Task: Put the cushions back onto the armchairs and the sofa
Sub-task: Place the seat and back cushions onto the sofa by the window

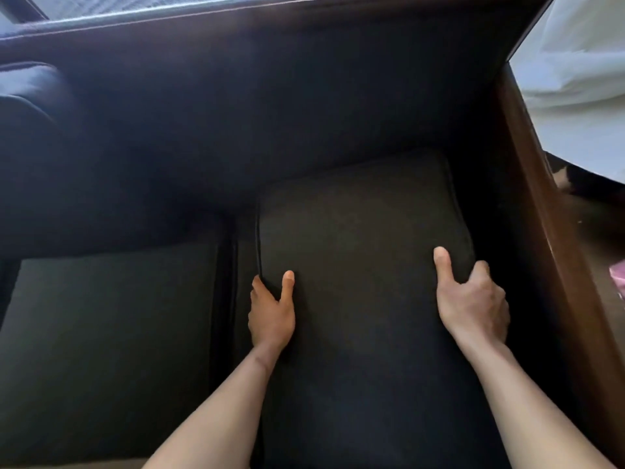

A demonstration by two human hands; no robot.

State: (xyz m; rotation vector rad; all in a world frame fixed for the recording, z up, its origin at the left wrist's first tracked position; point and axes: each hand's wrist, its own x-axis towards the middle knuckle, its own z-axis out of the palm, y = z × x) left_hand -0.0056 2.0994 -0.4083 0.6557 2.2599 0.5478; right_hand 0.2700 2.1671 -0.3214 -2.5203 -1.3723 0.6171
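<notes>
A dark seat cushion (362, 252) lies tilted over the right end of the sofa (236, 113), its far edge close to the backrest. My left hand (270, 309) grips the cushion's left edge, thumb on top and fingers wrapped under the side. My right hand (473, 296) grips the right edge the same way, thumb on the top face and fingers curled over the side. A second dark seat cushion (108, 326) lies flat in the sofa's seat to the left, with a narrow gap between the two.
The sofa's brown wooden armrest (548, 252) runs down the right side, close to the held cushion. White curtain fabric (575, 79) hangs beyond it at the top right. A dark rounded cushion (30, 93) sits at the far left against the backrest.
</notes>
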